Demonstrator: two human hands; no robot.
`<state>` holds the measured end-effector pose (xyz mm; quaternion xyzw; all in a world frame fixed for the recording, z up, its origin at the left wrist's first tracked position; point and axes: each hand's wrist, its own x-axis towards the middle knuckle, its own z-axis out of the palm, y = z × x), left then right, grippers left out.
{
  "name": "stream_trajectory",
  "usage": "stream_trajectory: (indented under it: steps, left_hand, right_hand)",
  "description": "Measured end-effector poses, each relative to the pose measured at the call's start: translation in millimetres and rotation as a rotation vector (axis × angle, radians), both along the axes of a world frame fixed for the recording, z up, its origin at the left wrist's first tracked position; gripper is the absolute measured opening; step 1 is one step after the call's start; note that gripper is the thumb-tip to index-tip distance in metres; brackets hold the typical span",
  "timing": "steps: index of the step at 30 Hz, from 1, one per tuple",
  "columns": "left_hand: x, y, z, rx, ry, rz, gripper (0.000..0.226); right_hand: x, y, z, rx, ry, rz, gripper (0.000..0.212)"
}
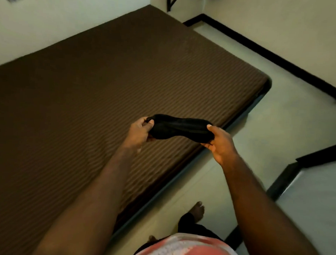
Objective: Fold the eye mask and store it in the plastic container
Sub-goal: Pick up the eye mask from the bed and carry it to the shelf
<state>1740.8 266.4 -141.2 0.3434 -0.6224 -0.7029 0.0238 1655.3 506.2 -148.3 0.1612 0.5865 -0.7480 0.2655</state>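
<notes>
A black eye mask (179,128) is stretched out lengthwise in the air above the near edge of a brown striped mattress (108,77). My left hand (141,131) pinches its left end with thumb and fingers. Its right end is pinched by my right hand (221,142), thumb on top. No plastic container is in view.
The mattress lies on a pale tiled floor (258,121) and fills the left and middle of the view. Dark skirting (270,52) runs along the walls at the right. A dark-framed step or doorway (295,175) sits at the lower right. My bare feet (197,208) stand beside the mattress edge.
</notes>
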Motion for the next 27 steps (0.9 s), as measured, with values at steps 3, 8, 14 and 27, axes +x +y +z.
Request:
stream_trajectory:
  steps: [3,8,14,27]
  left_hand:
    - [-43,31,1,0.053,-0.001,0.01,0.017]
    - [-118,86,1,0.106,-0.002,-0.033,0.021]
    - [-198,134,2,0.207,0.018,-0.085,0.025]
    - [-414,204,-16,0.551,0.006,-0.081,0.031]
  right_hand:
    - [-32,24,-4,-0.048,0.009,-0.109,0.015]
    - [-85,78,0,-0.054,0.041,-0.184,0.035]
    - [-133,135,9,-0.078,0.115,-0.228,0.029]
    - [-296,209,21,-0.045,0.116,-0.38,0.034]
